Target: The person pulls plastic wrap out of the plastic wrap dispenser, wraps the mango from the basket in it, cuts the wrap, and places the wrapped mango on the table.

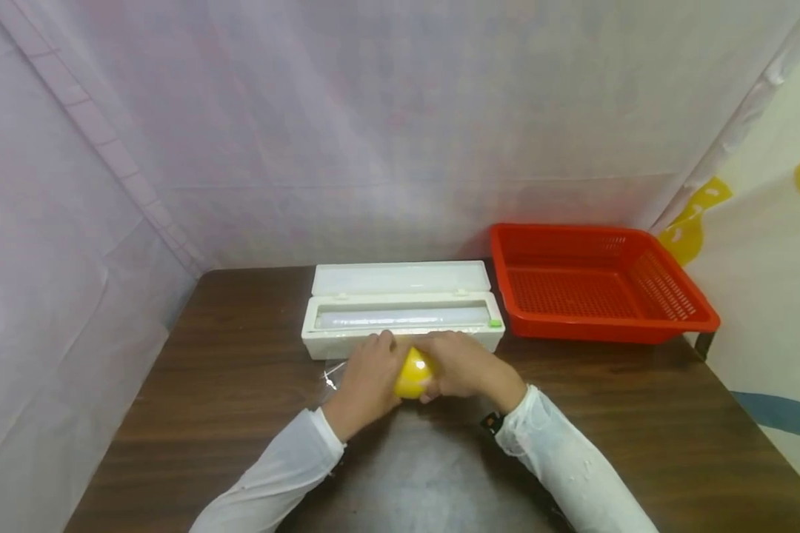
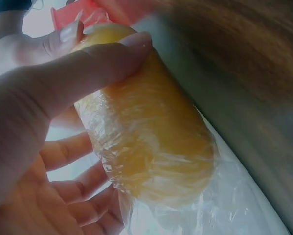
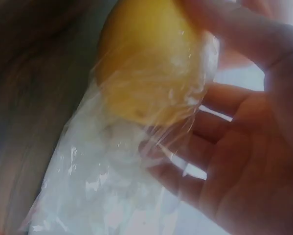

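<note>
Both hands hold a smooth, oblong yellow fruit [image 1: 412, 376] in front of the white cling film box. My left hand [image 1: 367, 381] grips it from the left, its thumb laid across the top in the left wrist view. From the right, my right hand [image 1: 463, 366] holds the other end, with the thumb over it and the fingers beneath. Clear cling film [image 3: 102, 186] wraps tightly round the fruit, wrinkled on its surface, and a loose stretch trails from its lower end in both wrist views.
Just behind the hands, the cling film box [image 1: 316, 344] stands with its lid [image 1: 400, 277] raised and a roll [image 1: 407, 318] inside. A red plastic basket [image 1: 587, 329] sits at the back right of the brown wooden table [image 1: 207, 414]. White curtains hang behind and at the left.
</note>
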